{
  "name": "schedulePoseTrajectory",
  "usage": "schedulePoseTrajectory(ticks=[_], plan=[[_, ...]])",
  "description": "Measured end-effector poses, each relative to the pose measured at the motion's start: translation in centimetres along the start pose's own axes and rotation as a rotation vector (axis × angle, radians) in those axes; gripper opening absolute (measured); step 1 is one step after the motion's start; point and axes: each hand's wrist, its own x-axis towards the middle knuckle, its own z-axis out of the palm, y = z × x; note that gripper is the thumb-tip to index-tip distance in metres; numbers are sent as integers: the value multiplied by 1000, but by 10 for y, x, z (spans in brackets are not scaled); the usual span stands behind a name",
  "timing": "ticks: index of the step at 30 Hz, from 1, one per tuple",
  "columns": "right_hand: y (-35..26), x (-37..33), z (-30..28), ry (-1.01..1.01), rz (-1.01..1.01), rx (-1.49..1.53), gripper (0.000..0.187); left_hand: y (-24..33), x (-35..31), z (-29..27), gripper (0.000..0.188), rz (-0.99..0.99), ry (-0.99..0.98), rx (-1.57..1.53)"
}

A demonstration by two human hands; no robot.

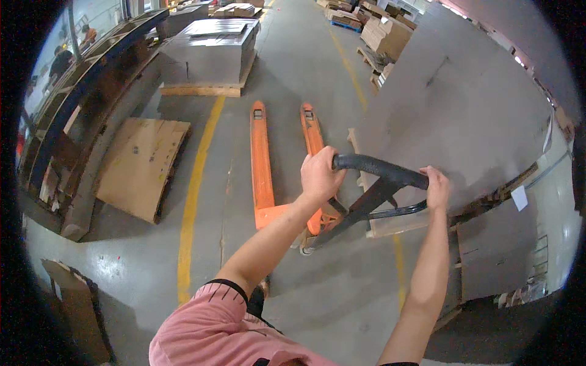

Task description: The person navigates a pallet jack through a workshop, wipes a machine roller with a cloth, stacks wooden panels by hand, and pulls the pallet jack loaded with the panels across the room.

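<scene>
Both my hands grip the black loop handle (378, 168) of an orange pallet jack (261, 161). My left hand (320, 174) is closed round the handle's left end, and my right hand (436, 188) is wrapped round its right end. The handle leans toward the right. Beyond my left hand the two orange forks lie low over the floor, pointing away from me, with nothing on them. My left forearm crosses in front of part of the jack's base.
A tall grey-brown stack (452, 116) stands on a pallet close at right. Ahead left, a grey wrapped stack (204, 55) sits on a wooden pallet (201, 91). Flat cardboard (140, 165) lies at left beside a long rack (79, 104). Yellow lines (198, 201) mark the floor.
</scene>
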Motion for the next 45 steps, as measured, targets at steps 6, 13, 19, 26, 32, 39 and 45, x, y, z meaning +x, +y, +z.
schedulePoseTrajectory(ticks=[6, 13, 19, 26, 32, 39, 45], plan=[[36, 111, 62, -46, 62, 18, 38, -50, 76, 46, 24, -35, -52, 36], [32, 255, 138, -84, 40, 66, 40, -123, 188, 122, 24, -23, -49, 96], [80, 383, 215, -126, 13, 67, 47, -181, 259, 192, 23, -42, 80, 81], [39, 503, 299, -169, 91, 19, 51, -273, 376, 250, 26, -23, 155, 182], [32, 592, 361, -175, 38, -68, 57, -355, 487, 303, 21, -58, 152, 291], [45, 689, 407, -80, 148, -190, 52, -434, 626, 423, 18, 6, -64, 282], [98, 746, 421, 244, 79, -357, 49, -439, 673, 505, 18, -6, -189, 163]])
